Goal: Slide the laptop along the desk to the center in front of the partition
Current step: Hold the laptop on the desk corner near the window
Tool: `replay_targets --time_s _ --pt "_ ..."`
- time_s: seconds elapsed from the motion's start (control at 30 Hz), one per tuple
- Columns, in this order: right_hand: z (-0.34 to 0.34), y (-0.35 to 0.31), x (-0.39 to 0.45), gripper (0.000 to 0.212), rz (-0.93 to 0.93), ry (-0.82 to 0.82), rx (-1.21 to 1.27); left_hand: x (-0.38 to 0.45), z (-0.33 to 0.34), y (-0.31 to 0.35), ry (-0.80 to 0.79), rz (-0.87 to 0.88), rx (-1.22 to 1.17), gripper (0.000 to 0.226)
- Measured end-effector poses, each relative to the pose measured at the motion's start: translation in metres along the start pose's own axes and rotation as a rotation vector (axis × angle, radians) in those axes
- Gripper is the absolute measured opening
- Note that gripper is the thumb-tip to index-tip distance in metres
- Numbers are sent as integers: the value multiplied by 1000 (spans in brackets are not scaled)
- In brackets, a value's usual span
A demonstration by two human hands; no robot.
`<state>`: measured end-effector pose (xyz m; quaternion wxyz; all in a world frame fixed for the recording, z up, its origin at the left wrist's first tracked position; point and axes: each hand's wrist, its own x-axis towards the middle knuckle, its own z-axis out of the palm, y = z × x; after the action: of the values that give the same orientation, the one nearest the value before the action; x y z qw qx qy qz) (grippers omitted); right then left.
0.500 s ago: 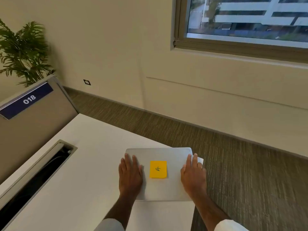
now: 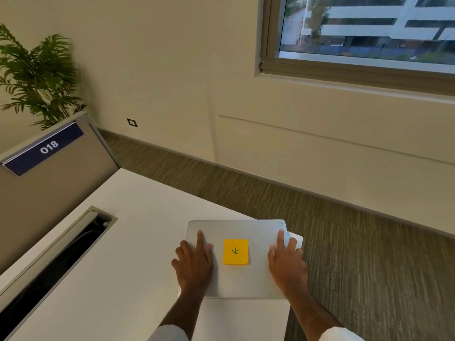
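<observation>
White worktop [image 2: 128,242] holds a shut laptop [image 2: 236,230] at its right corner. Both hands, left hand [image 2: 194,263] and right hand [image 2: 286,263], lie open and flat on it. The partition [image 2: 61,183] stands far left.

Bare desk [image 2: 128,242] leftward; cable slot [image 2: 56,262] near partition [image 2: 61,183].

One laptop [image 2: 246,279], two hands, perhaps.
</observation>
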<state>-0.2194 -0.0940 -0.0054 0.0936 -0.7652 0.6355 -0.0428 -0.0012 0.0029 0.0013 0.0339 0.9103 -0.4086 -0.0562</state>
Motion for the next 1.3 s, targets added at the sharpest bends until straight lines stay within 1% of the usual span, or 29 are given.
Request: replay_targets --time_s 0.17,0.3,0.5,0.6,0.73,0.8,0.9,0.97,1.1,1.3 --pt "6 0 2 64 28 5 39 6 -1 -1 -27 -58 -86 65" --pt "9 0 6 64 57 35 82 13 -2 -3 -76 -110 -247 73" --pt "12 2 7 62 73 90 194 18 -9 -10 -108 -205 -517 77" --pt "9 3 8 61 83 73 232 16 -9 -13 -109 -211 -646 80" --pt "2 7 6 60 73 66 256 13 -15 -14 -154 -178 -703 85" --pt "-2 9 5 60 57 59 253 9 -18 -14 -174 -121 -625 84" --pt "-8 11 3 61 51 41 262 -2 -16 -11 -152 4 -376 76" --pt "-11 9 1 61 44 27 246 -7 -16 -8 -130 17 -284 72" --pt "-13 6 -3 61 12 -14 186 -16 -15 -9 -120 -15 -255 69" --pt "-13 4 -10 62 16 6 179 -21 -16 -15 -84 -2 -262 69"
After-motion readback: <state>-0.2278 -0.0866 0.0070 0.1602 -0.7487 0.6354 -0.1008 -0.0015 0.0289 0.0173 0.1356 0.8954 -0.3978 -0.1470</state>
